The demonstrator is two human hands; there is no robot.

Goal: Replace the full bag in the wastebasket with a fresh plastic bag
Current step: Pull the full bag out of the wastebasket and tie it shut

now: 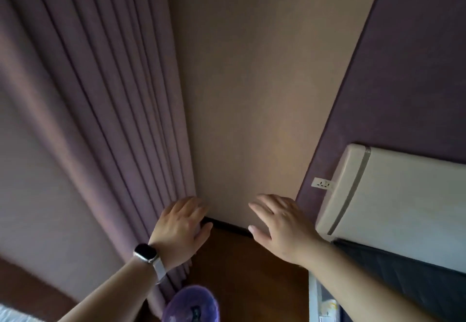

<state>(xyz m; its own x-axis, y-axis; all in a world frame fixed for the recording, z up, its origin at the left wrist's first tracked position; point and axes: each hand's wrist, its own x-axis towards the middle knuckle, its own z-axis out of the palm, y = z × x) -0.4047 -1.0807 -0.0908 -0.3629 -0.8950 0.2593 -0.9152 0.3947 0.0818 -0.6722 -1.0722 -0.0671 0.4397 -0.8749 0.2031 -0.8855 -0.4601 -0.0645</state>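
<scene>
A small wastebasket [190,305] lined with a purple plastic bag stands on the wooden floor at the bottom edge of the view, partly cut off; something dark lies inside it. My left hand [180,226], with a watch on the wrist, hovers above and beyond the wastebasket beside the curtain, fingers apart and holding nothing. My right hand [277,218] is stretched out to the right of it, palm down, fingers spread and empty. No fresh bag is visible.
A pleated purple curtain [113,120] hangs on the left down to the floor. A beige wall [252,95] is straight ahead. At right stand a padded cream headboard [393,203] and a dark bed edge [403,266], with a wall socket [322,184] beside them.
</scene>
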